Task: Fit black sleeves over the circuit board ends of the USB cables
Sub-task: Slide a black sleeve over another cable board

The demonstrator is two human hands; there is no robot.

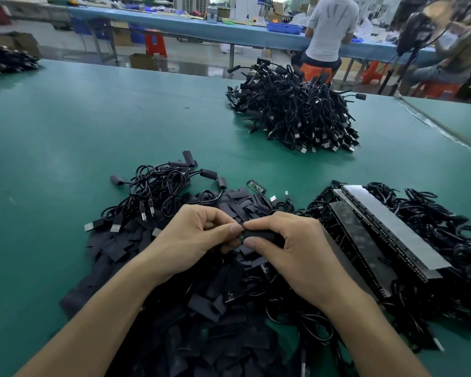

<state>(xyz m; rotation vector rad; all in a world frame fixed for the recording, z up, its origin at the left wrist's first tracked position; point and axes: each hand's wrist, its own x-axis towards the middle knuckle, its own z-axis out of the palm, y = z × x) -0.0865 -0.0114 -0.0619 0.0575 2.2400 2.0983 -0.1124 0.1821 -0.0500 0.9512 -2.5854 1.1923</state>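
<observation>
Head view: your right hand (291, 248) gripped a black sleeve (259, 235), fingers curled round it, while your left hand (199, 235) pinched the circuit board end (241, 235) at the sleeve's mouth, both held over the heap of loose sleeves (201, 308) on the green bench (93, 118).

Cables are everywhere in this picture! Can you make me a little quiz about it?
1. True or false: the right hand holds a black sleeve.
2. What colour is the table? A red, B green, C white.
3. Fill the gap: the far pile is made of black ____.
Key: 1 true; 2 B; 3 cables.
</observation>
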